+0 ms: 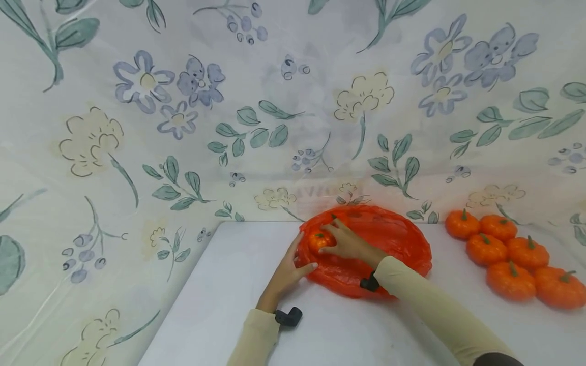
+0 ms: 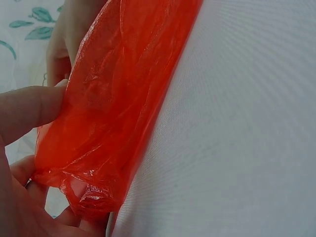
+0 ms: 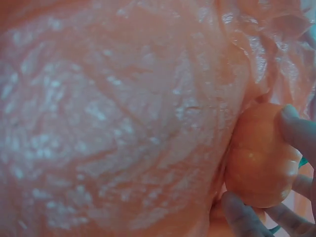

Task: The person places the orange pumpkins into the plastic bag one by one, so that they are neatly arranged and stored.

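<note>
An orange plastic bag (image 1: 389,244) lies on the white table (image 1: 229,300), its mouth toward the left. My left hand (image 1: 286,274) pinches the bag's left edge (image 2: 98,128) between thumb and fingers. My right hand (image 1: 343,241) grips a small orange pumpkin (image 1: 319,239) at the bag's mouth. In the right wrist view, fingers (image 3: 298,131) curl round the pumpkin (image 3: 259,163) against the bag's film (image 3: 118,128). Another green stem shows behind the right hand inside the bag.
Several small orange pumpkins (image 1: 508,251) with green stems lie grouped on the table at the right. A floral sheet (image 1: 183,127) covers the wall behind and drapes off the table's left side. The table's left edge runs diagonally near my left arm.
</note>
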Available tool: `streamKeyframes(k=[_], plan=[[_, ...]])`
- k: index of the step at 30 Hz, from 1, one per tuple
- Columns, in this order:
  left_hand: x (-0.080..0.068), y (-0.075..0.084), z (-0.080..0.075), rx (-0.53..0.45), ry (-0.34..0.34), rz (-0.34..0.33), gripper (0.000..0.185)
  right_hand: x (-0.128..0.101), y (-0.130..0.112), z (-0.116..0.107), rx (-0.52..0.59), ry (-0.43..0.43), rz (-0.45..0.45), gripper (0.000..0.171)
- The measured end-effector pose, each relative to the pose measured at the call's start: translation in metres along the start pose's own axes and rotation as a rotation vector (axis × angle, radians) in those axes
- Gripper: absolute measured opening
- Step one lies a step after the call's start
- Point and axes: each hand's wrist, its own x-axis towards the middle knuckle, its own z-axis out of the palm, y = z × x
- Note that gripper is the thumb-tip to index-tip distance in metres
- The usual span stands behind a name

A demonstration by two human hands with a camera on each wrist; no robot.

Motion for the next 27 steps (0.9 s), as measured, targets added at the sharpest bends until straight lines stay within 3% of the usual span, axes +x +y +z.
streamKeyframes(k=[15, 23, 27], plan=[[0.0, 0.003, -0.001, -0.017, -0.005, 0.006, 0.088, -0.003, 0.005, 0.007, -0.035, 0.03, -0.046, 0.071], [0.002, 0.0, 0.0, -0.028, -0.003, 0.017, 0.088, -0.007, 0.01, 0.005, -0.01, -0.004, -0.036, 0.08], [0.002, 0.0, 0.0, -0.028, -0.003, 0.024, 0.088, -0.016, 0.018, -0.003, 0.029, 0.047, -0.077, 0.063]])
